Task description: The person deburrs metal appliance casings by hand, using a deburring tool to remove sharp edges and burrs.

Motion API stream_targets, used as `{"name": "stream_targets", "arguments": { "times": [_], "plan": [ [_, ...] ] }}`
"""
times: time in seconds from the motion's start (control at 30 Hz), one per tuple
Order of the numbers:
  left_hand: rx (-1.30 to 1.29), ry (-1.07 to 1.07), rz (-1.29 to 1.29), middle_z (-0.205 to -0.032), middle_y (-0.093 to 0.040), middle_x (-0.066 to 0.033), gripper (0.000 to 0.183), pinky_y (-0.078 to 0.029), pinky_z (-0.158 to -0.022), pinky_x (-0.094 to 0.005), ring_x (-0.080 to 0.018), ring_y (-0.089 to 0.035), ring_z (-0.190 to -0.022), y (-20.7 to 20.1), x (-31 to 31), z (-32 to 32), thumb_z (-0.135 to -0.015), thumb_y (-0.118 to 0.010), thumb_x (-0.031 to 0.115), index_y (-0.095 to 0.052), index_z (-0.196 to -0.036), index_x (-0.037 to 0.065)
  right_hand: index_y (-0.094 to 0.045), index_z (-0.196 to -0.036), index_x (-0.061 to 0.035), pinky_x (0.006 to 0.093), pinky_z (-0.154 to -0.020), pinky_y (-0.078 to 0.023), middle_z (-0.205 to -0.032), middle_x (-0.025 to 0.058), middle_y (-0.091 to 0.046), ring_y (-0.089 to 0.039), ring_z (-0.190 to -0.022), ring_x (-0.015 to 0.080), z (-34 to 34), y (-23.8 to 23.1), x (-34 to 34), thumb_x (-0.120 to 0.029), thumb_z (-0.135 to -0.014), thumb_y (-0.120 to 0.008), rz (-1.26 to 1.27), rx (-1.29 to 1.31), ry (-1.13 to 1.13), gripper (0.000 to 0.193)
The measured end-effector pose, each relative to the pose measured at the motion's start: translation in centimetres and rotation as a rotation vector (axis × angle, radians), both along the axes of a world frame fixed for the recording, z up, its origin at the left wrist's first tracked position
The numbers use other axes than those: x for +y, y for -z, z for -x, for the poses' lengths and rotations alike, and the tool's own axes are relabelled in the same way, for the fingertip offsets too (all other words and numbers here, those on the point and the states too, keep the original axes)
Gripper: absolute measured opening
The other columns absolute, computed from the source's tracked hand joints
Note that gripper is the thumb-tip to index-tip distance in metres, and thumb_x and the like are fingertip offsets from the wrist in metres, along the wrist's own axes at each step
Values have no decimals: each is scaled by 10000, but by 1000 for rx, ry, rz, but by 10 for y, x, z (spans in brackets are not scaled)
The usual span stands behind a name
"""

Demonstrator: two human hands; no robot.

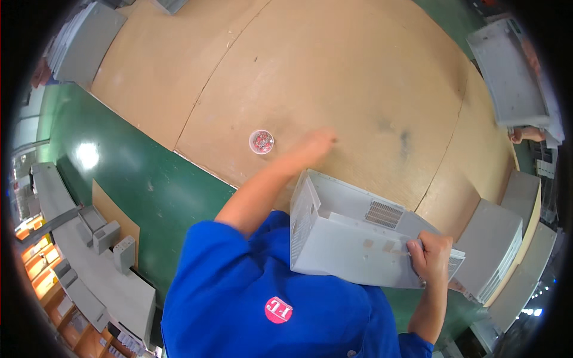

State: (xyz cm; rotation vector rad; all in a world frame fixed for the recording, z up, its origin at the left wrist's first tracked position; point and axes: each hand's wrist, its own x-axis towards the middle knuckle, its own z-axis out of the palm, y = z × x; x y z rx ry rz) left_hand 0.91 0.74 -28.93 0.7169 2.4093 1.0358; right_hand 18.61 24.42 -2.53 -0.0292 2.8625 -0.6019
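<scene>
A grey sheet-metal case (pixel 352 238), open on its upper side and with a vented grille in its wall, is tilted against my front at the table's near edge. My right hand (pixel 433 256) grips its right end, the thumb on the inner face and the fingers wrapped over the edge. My left hand (pixel 319 143) reaches out over the brown tabletop, beyond the case's left corner. Motion blurs its fingers, so whether they hold anything does not show. To its left stands a small round tub (pixel 261 142) with red and dark little pieces inside.
The large brown table (pixel 334 65) has seams across it. More grey metal housings stand at the right (pixel 486 244), and others at the upper left (pixel 92 48). A person's hand (pixel 528 134) touches a grey housing (pixel 510 71) at the far right. Green floor (pixel 143 185) lies left.
</scene>
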Motion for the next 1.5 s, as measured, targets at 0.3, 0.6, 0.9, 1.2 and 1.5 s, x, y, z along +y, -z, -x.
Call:
{"name": "stream_targets", "arguments": {
  "times": [0.3, 0.6, 0.9, 1.2, 1.5],
  "plan": [
    [-94, -471, 305, -808, -681, -144, 148, -508, -709, -384, -300, -655, -779, -50, -151, 2, -741, -656, 149, -667, -848, 48, -366, -540, -29, 388, -424, -278, -487, 155, -356, -357, -431, 347, 11, -1, -4, -298, -742, -660, 28, 82, -23, 446],
    [-66, -482, 235, -856, -624, -168, 283, -471, -685, -355, -244, -609, -773, -69, -146, 1, -818, -626, 250, -564, -949, 7, -432, -562, -62, 387, -418, -333, -471, 111, -440, -445, -431, 316, 4, 6, -1, -355, -734, -696, -11, 163, -71, 430],
    [-83, 248, -185, -729, -525, -59, 80, -413, -553, -283, -161, -505, -631, -281, -43, -28, -871, -535, 66, -576, -882, -1, -452, -555, -77, 393, -417, -346, -467, 102, -468, -473, -437, 315, 6, 2, 0, -394, -753, -685, -33, 184, -57, 441],
    [-41, 561, 125, -748, -593, -129, 123, -454, -647, -384, -311, -571, -719, -296, 20, -31, -817, -587, 84, -677, -854, 8, -504, -537, -76, 382, -412, -391, -445, 99, -483, -502, -422, 304, 5, 3, 0, -428, -734, -695, -24, 256, -37, 446],
    [-50, 764, 280, -755, -604, -122, 118, -465, -658, -384, -309, -584, -721, -298, 42, -18, -784, -591, 105, -672, -792, 18, -493, -517, -73, 388, -407, -398, -443, 108, -490, -508, -413, 308, 4, 5, 1, -458, -752, -671, -18, 233, -24, 485]
  ]
}}
